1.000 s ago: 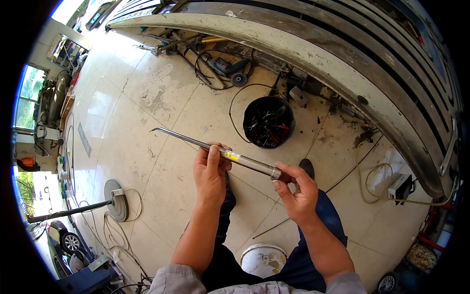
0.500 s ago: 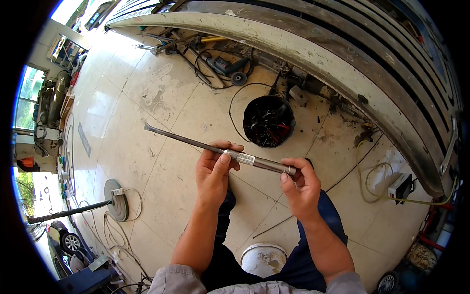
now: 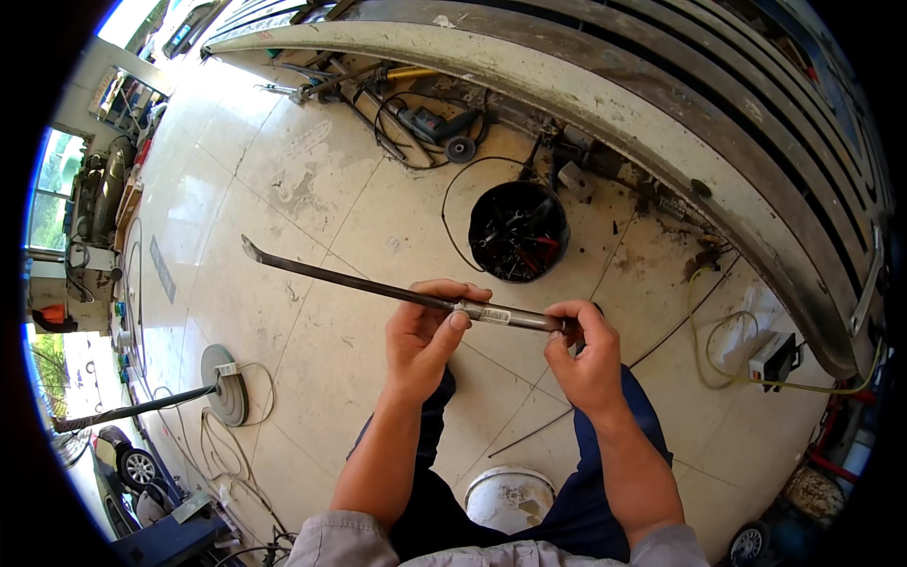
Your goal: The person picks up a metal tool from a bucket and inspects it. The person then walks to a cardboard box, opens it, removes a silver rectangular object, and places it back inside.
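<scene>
Metal bar (image 3: 350, 279), in the head view, is already taken up and seems to touch nothing else: the left hand (image 3: 416, 348) closes its fingers around the middle, the right hand (image 3: 588, 354) pinches the thicker end between thumb and fingers. Below, the tiled floor (image 3: 368, 227) is stained; a black bucket (image 3: 479, 213) with tools (image 3: 520, 236) stands there, near a grinder (image 3: 433, 125) and slatted platform (image 3: 586, 80)

Short grey sleeves (image 3: 333, 546), trousers (image 3: 588, 477) — dark blue
</scene>
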Demonstrator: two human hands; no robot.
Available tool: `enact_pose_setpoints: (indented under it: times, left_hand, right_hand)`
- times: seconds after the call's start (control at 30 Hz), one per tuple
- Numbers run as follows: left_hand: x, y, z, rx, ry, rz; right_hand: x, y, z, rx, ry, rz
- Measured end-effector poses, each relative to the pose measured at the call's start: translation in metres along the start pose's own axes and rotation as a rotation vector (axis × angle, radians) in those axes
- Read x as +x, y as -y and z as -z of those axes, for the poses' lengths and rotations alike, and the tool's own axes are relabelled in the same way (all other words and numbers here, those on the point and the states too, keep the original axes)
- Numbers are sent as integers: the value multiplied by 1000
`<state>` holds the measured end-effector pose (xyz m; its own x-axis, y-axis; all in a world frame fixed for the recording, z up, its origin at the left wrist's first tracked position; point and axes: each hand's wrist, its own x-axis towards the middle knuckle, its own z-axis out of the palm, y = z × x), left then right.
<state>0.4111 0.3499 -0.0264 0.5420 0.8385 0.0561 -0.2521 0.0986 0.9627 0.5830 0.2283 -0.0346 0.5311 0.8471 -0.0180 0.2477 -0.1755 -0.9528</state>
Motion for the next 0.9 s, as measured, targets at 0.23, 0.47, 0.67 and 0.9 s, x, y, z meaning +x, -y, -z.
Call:
enact_pose_setpoints:
  times: [0.23, 0.47, 0.67, 0.9]
  left_hand:
    - [-1, 0, 2, -5, -3, 23]
    - [-2, 1, 2, 22, 16, 5]
    - [-3, 1, 1, -1, 14, 10]
    - [1, 5, 10, -123, -120, 77]
  right_hand:
    - [0, 2, -1, -41, 6, 46]
    - [1, 0, -3, -126, -19, 104]
    - [0, -5, -2, 43, 4, 8]
    - [0, 0, -4, 243, -5, 139]
